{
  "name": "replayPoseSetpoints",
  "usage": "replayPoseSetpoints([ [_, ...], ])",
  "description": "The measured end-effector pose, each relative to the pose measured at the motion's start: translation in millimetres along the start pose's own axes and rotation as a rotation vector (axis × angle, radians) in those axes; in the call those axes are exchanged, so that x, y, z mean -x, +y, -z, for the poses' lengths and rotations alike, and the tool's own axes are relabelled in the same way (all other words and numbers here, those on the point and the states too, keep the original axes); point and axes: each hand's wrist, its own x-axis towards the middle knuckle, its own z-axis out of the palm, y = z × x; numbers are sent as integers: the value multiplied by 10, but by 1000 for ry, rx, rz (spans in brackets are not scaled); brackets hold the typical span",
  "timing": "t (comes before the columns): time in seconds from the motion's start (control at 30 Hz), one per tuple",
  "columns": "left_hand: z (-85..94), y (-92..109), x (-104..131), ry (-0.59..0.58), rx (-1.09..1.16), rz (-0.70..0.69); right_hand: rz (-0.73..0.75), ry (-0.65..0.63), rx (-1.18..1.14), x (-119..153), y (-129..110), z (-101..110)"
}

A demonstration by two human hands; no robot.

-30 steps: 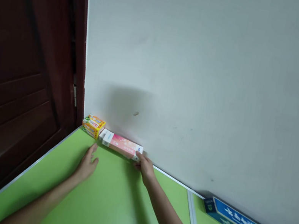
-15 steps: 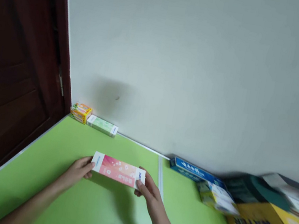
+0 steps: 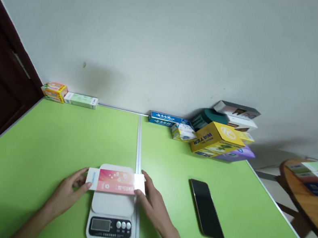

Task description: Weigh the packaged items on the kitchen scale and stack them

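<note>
A long pink-and-white box [image 3: 116, 181] lies level across the upper part of a white kitchen scale [image 3: 113, 205]. I cannot tell whether it rests on the scale's platform or is held just over it. My left hand [image 3: 68, 189] grips the box's left end, thumb on top. At the right end, my right hand [image 3: 153, 200] holds it with the thumb on the near corner. The scale's dark display [image 3: 101, 224] and its round buttons face me, uncovered.
A black smartphone [image 3: 207, 209] lies right of the scale. Along the wall stand an orange box [image 3: 54, 91], a pale green box [image 3: 81, 100], a blue box [image 3: 163, 119] and a pile with a yellow WATER box [image 3: 218, 139]. A wooden stool [image 3: 303, 189] stands beyond the table's right edge.
The view has swung right, bringing the scale, phone and stool into sight. Both hands have carried the pink box from above the table to the scale, still gripping its ends.
</note>
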Motion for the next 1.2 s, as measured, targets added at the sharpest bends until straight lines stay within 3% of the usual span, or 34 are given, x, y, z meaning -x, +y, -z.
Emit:
replayPoseSetpoints([
  [0.17, 544, 62, 147, 354, 23, 128, -67, 349, -322, 62, 201, 353],
  [0.23, 700, 21, 186, 375, 43, 111, -112, 409, -475, 97, 262, 416],
  [0.3, 714, -53, 190, 317, 66, 105, -159, 357, -552, 133, 267, 365],
  [0.43, 406, -171, 79, 123, 55, 143, -179, 130, -587, 130, 96, 52],
  [0.53, 172, -120, -45, 2, 25, 102, -131, 44, -608, 54, -56, -115],
  [0.63, 95, 38, -122, -78, 6, 75, -96, 29, -626, 20, -105, -124],
  [0.77, 62, 317, -138, -219, 73, 0, -16, 27, -713, 42, -58, 20],
  [0.9, -136, 744, -195, -234, 119, -66, 174, 114, -661, -81, 1, 329],
  [1.0, -389, 1182, -385, -158, 61, -137, 171, 267, -479, -288, 77, 653],
  [1.13, -810, 1763, -912, -44, -143, -328, 158, 675, -191, -579, 186, 1010],
  [1.2, -1054, 2018, -1254, 11, -180, -461, 245, 735, -114, -735, 214, 1111],
])
